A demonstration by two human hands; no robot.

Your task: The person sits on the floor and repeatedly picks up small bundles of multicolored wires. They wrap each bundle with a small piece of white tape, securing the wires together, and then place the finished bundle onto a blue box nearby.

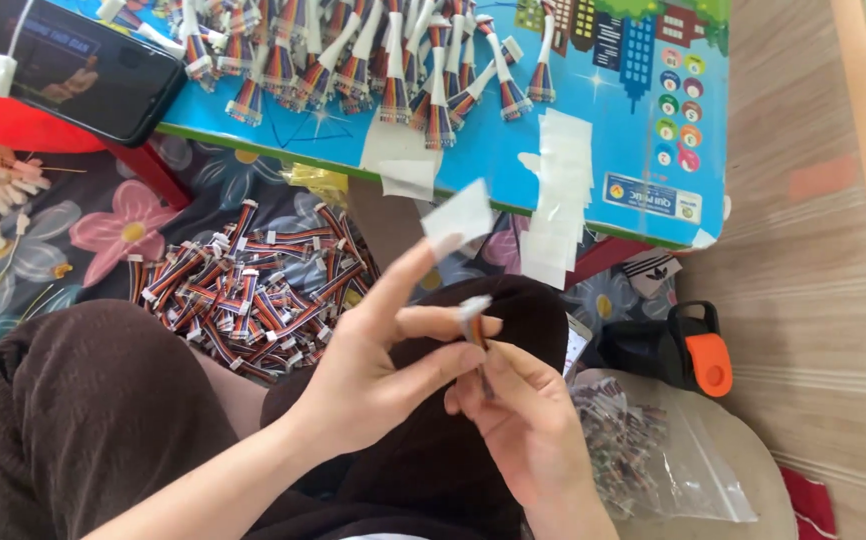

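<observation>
The biggest thing here is the low blue table (613,110) with bright city pictures on it. On its top lie rows of short striped wires with white wrapped ends (383,60), and small see-through tape pieces (558,190) hang off its front edge. A black phone (83,65) rests at the table's left corner, partly on something red.

Below the table is a flowery cloth (103,230) on the floor, and on it sits a heap of loose striped wire bundles (243,295). To the right, near the person's knee, lies a clear plastic bag (653,450) with more small wire bits inside, and just past it a black and orange bottle top (693,355).

The left hand (363,385) has its fingers spread apart, and one little square of tape (461,215) sticks to the tip of its raised finger. The right hand (523,430) is pinched shut on one small wire bundle (476,325), held above the lap, between both hands.

The bundle looks very light and bendy, with a harder plug at its end, so it is best held by the middle, close to the end being wrapped. The tape looks thin, floppy and sticky, so it should be touched only at a corner, or it may fold onto itself
</observation>
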